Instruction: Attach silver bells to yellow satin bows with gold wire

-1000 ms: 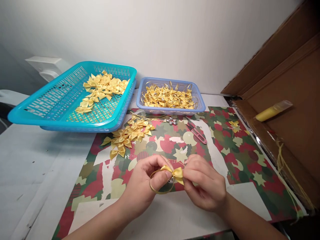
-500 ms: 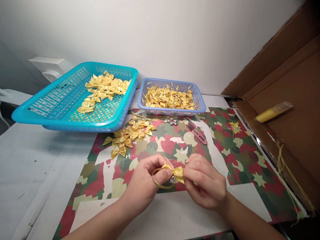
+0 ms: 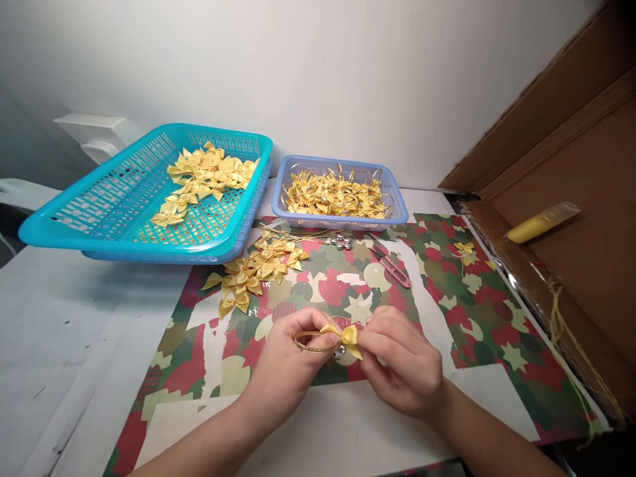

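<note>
Pretty fiddly stage here: a small yellow satin bow [image 3: 348, 336] is being pinched between thumb and fingertips of the right hand [image 3: 402, 368], fingers closed tight on one wing of it. The gold cord loop [image 3: 311, 346] is gripped by the left hand [image 3: 285, 364], thumb and forefinger closed right where the loop meets the bow's knot. Both are held just above the patterned mat [image 3: 472, 311], near its front edge, between the two hands. A tiny silvery bit [image 3: 340, 354] can be seen under the knot, but what it is can't be made out. The step in hand looks like the bow being seated on the loop. For any next move a steady pinch at the knot would probably be needed, so that nothing slips or twists. Further back, loose bows [image 3: 253, 268] are piled on the mat, more are spread in the teal basket [image 3: 124, 242], and looped ones are heaped in the lilac basket [image 3: 342, 222]. Red snips [image 3: 392, 265] are lying near it, and a yellow tube [image 3: 541, 223] is parked in the cardboard box [image 3: 586, 165].
</note>
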The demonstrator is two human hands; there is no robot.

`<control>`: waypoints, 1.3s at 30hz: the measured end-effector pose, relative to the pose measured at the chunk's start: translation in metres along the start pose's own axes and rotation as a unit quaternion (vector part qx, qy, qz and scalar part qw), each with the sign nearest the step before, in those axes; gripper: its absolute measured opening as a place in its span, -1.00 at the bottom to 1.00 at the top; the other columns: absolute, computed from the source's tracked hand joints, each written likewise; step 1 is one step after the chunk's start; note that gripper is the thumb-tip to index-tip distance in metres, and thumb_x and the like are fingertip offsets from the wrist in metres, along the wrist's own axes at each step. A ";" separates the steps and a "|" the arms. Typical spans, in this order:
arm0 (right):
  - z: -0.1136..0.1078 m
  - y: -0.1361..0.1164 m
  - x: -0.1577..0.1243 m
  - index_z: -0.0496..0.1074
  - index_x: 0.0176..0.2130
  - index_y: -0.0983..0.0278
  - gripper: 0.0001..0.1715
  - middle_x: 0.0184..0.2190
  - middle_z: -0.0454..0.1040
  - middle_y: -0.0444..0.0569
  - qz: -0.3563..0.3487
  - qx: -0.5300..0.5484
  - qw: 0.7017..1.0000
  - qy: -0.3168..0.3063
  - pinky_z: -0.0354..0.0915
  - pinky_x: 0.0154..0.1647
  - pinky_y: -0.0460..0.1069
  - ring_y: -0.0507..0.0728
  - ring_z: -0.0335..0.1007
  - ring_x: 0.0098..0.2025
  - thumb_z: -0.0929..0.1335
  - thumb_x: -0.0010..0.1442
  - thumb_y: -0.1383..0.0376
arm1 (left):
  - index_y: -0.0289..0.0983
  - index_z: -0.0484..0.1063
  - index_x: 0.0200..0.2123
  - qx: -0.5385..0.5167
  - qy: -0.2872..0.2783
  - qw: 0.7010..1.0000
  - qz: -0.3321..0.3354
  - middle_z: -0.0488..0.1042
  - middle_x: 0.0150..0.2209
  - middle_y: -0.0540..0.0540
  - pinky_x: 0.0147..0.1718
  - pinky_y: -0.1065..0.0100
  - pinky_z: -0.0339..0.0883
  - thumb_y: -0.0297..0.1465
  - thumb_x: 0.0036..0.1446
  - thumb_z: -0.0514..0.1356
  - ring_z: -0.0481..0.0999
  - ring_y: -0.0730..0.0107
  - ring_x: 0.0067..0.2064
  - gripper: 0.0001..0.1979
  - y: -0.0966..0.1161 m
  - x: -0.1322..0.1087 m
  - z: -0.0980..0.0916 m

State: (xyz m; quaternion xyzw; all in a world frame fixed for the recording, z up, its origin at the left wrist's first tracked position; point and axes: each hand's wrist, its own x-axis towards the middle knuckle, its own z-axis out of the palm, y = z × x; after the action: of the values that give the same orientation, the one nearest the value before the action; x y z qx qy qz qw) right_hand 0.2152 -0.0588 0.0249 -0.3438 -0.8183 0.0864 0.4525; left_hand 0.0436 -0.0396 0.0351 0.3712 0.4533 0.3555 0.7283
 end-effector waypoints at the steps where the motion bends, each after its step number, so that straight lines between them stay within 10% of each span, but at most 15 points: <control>1: 0.000 0.000 -0.001 0.38 -0.24 0.33 -0.74 -0.46 0.37 0.00 0.003 -0.003 1.000 -0.003 0.26 -0.43 0.02 0.10 0.23 -0.41 0.25 0.12 0.60 | -0.31 0.34 -0.59 0.002 0.002 1.000 0.002 0.35 -0.56 0.05 -0.49 0.51 0.15 -0.28 -0.07 0.34 0.26 0.54 -0.50 -0.71 -0.001 0.000 0.000; 39: -0.001 -0.002 0.003 0.37 -0.26 0.31 -0.75 -0.47 0.35 -0.01 0.032 0.018 0.999 -0.003 0.25 -0.42 0.00 0.08 0.19 -0.41 0.26 0.14 0.61 | -0.30 0.35 -0.59 -0.075 0.009 0.997 0.027 0.39 -0.56 0.07 -0.54 0.55 0.15 -0.31 -0.07 0.37 0.26 0.60 -0.54 -0.72 -0.010 0.000 -0.001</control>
State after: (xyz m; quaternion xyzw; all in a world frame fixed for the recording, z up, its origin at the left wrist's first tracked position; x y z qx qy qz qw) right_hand 0.2142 -0.0584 0.0281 -0.3613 -0.8064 0.1169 0.4534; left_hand 0.0449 -0.0437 0.0264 0.3244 0.4217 0.4114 0.7401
